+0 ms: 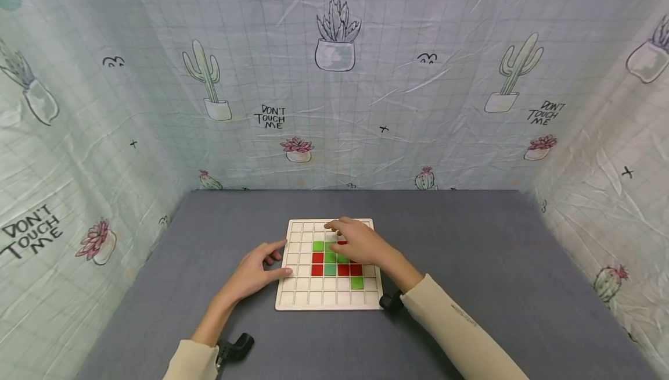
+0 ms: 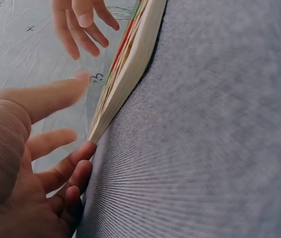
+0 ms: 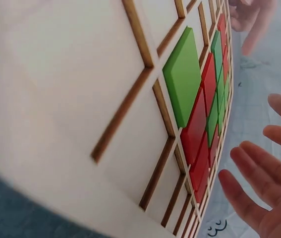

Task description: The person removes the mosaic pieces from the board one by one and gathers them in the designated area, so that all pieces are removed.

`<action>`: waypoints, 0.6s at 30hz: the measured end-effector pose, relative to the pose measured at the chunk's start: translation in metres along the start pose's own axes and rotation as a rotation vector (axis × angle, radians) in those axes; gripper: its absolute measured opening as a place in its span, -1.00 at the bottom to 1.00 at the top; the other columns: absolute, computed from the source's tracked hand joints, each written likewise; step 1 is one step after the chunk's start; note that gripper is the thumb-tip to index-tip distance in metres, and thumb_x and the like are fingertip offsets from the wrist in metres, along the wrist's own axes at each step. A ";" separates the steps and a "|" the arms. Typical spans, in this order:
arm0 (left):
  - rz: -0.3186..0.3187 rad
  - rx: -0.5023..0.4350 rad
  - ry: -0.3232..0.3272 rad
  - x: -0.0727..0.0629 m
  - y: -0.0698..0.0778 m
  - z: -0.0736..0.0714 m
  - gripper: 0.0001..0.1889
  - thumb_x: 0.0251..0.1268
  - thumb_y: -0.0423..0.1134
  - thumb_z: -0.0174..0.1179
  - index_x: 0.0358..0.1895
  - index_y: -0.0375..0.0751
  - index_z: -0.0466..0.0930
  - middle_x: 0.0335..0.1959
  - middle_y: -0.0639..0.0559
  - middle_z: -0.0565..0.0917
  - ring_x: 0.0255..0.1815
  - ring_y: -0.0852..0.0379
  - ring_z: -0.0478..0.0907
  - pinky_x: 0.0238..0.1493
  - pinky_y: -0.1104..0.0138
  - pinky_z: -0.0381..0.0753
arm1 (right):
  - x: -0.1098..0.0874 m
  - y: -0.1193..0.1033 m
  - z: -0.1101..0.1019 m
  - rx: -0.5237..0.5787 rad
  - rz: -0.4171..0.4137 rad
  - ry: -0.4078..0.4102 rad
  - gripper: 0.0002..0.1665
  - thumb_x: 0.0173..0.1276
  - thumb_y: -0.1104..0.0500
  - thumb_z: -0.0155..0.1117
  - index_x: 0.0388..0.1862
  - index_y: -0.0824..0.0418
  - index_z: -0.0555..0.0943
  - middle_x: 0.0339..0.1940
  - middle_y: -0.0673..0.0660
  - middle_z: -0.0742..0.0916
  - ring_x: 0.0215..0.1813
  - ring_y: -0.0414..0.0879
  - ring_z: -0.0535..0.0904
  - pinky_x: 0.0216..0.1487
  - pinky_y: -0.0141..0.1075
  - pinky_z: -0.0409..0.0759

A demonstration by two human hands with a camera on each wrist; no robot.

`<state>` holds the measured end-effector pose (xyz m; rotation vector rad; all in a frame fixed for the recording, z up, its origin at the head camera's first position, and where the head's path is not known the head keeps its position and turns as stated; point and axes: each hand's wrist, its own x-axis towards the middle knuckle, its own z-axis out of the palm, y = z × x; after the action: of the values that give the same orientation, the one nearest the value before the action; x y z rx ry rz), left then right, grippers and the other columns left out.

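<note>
The board [image 1: 301, 298] is laid flat on the grey table [image 1: 235, 211], and since it looks about square, no long side can be picked out. Red tiles [image 1: 317, 270], green tiles [image 1: 318, 246] and one blue-green tile [image 1: 330, 270] are set in a bunch near the middle of the board. One of the green tiles is placed on the person's side of the bunch, just beside a red one. The bunch is most closely neared by the right hand [image 1: 360, 242], which is held over the board, reaching in from its right side, so that some tiles are partly hidden under it. Its fingers are spread apart, nothing is seen between them, and in the right wrist view a gap is left between them and the board. The left hand [image 1: 253, 269] is kept at the board's left edge, farther from the tiles. Its thumb and fingers are held apart too, and in the left wrist view the board's corner seems to be touched by a fingertip, though whether it is pressed cannot be told
</note>
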<state>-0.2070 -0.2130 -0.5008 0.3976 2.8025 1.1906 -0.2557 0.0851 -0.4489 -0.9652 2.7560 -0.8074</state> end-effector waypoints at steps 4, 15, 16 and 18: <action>0.045 -0.021 -0.019 0.000 -0.007 -0.002 -0.21 0.18 -0.01 0.53 0.48 -0.16 0.48 -0.09 0.06 0.61 -0.13 0.13 0.43 -0.07 0.26 0.42 | 0.007 0.001 0.003 0.013 -0.028 -0.010 -0.51 0.51 0.11 0.28 0.34 0.27 0.60 0.24 0.21 0.70 0.16 0.10 0.70 0.14 -0.03 0.66; 0.116 -0.001 -0.026 0.000 -0.012 -0.003 -0.31 0.22 -0.09 0.51 0.40 -0.26 0.55 -0.14 0.12 0.63 -0.15 0.21 0.45 -0.05 0.31 0.45 | 0.028 0.004 0.015 0.002 -0.038 -0.044 -0.62 0.48 0.14 0.35 0.21 0.25 0.71 0.02 0.14 0.79 -0.02 -0.06 0.76 0.05 -0.18 0.69; 0.117 -0.002 -0.026 0.001 -0.013 -0.003 -0.31 0.23 -0.08 0.50 0.40 -0.26 0.55 -0.14 0.12 0.63 -0.15 0.21 0.45 -0.04 0.30 0.45 | 0.029 0.004 0.016 0.006 -0.035 -0.048 -0.63 0.48 0.15 0.35 0.20 0.24 0.71 0.01 0.13 0.80 -0.03 -0.06 0.77 0.05 -0.19 0.69; 0.116 -0.010 -0.029 0.002 -0.014 -0.002 -0.32 0.24 -0.08 0.50 0.40 -0.25 0.55 -0.13 0.12 0.63 -0.14 0.21 0.46 -0.04 0.30 0.45 | 0.031 0.004 0.016 0.012 -0.033 -0.056 -0.64 0.47 0.16 0.35 0.18 0.24 0.73 0.00 0.12 0.80 -0.03 -0.07 0.76 0.05 -0.20 0.69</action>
<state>-0.2118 -0.2235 -0.5090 0.5791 2.7819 1.2096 -0.2783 0.0611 -0.4629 -1.0179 2.6912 -0.7888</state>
